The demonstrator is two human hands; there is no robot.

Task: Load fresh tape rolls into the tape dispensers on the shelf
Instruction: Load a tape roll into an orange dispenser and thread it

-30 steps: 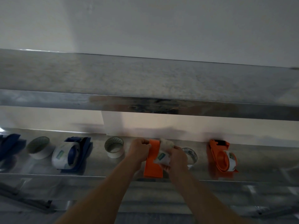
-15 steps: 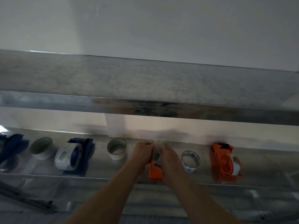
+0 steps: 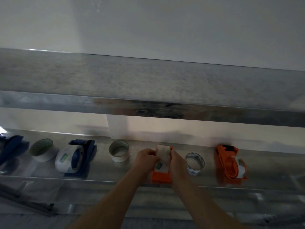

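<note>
Under the broad upper shelf [image 3: 148, 83], the lower shelf [image 3: 99, 180] carried the whole row of work. Near its front edge, in the middle, lay the orange dispenser [image 3: 160, 176], with the tape roll [image 3: 163, 156] seated in it on edge. The left hand [image 3: 145, 158] gripped the dispenser's left side with curled fingers. The right hand [image 3: 177, 162] curled against the roll's right side, pressing it in. Whether the roll sat fully on its hub could not be told; the hands hid that part.

The likely trouble was an uneven push. The roll could sit crooked and bind, or the dispenser, lying right at the shelf's lip, could slide forward and tip off. The dim light would also make the loose end of the tape hard to find.

Around it, a blue dispenser [image 3: 79, 157] with a white roll stood to the left, and part of another blue dispenser [image 3: 11, 146] showed at the far left edge. A second orange dispenser [image 3: 229, 164], loaded, stood well to the right. Three loose rolls stood between them: a white roll [image 3: 42, 149], a grey-white roll [image 3: 119, 152] near the left hand, and a clear roll [image 3: 194, 162] just beside the right hand, close enough to be knocked by the wrist. The upper shelf overhung the row and shaded it.
</note>
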